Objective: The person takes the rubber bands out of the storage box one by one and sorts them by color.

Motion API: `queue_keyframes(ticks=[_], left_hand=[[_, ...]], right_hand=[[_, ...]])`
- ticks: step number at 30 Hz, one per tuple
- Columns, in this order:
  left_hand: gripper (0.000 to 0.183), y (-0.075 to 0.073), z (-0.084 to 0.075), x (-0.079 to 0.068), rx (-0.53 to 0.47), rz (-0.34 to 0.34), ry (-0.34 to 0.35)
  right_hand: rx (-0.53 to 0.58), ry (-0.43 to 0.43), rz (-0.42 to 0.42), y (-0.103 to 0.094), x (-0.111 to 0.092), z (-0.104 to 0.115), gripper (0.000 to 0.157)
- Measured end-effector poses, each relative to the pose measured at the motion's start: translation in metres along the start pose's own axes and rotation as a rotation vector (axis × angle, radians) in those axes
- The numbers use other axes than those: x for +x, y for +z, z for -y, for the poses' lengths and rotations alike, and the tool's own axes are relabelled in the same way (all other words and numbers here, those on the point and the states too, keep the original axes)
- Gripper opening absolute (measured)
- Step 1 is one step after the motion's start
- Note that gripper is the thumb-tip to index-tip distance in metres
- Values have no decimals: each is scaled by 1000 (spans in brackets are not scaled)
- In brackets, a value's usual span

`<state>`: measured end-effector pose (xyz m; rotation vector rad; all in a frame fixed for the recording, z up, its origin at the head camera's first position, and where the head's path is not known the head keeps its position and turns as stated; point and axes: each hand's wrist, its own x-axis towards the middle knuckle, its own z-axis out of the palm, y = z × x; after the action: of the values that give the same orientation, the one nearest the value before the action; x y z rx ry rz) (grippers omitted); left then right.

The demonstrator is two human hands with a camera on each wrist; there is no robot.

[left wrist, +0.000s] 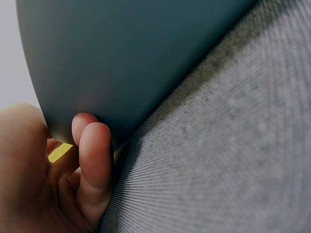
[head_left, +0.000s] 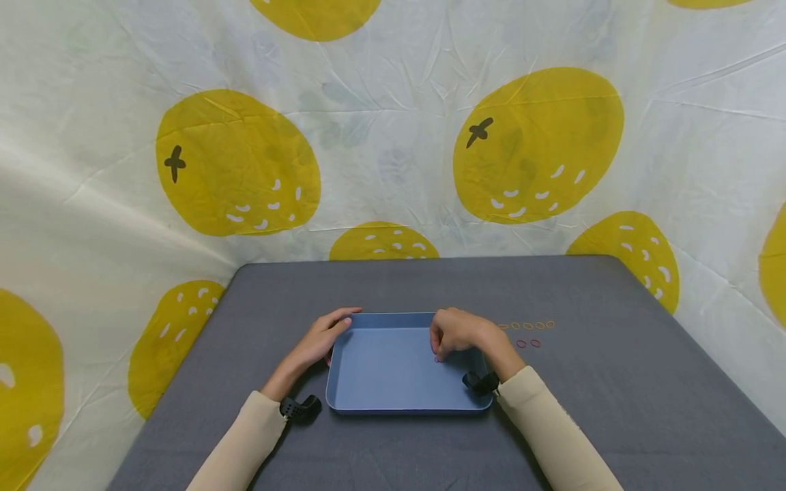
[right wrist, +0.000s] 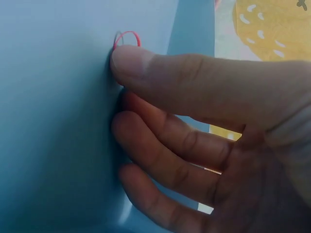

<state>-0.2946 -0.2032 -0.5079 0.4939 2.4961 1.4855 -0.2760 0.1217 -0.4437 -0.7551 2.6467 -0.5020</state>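
A shallow blue tray [head_left: 393,389] lies on the grey cloth in front of me. My left hand [head_left: 322,337] holds its far left corner, thumb at the rim and fingers bent against the outer wall, as the left wrist view shows. Over the right half of the tray, my right hand [head_left: 459,332] reaches down with curled fingers. Between thumb and fingers it pinches a thin red rubber band [right wrist: 139,40], close over the tray floor. The thumb covers part of that band in the right wrist view.
To the right of the tray, several orange rubber bands [head_left: 539,329] form a row, with two red rubber bands [head_left: 535,347] nearer me. The grey table [head_left: 614,382] ends at a white curtain [head_left: 387,170] with yellow fruit prints.
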Motion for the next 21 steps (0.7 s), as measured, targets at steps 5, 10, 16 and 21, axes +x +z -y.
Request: queue_keyframes(ticks=[5, 10, 16, 21], left_hand=[[36, 0, 0, -1, -2, 0, 0], [36, 0, 0, 0, -5, 6, 5], [36, 1, 0, 0, -2, 4, 12], [35, 1, 0, -1, 3, 0, 8]], right_hand=[[-9, -30, 12, 0, 0, 0, 17], [-3, -40, 22, 0, 0, 0, 17], [4, -53, 8, -3, -3, -1, 17], [25, -59, -4, -7, -6, -1, 15]])
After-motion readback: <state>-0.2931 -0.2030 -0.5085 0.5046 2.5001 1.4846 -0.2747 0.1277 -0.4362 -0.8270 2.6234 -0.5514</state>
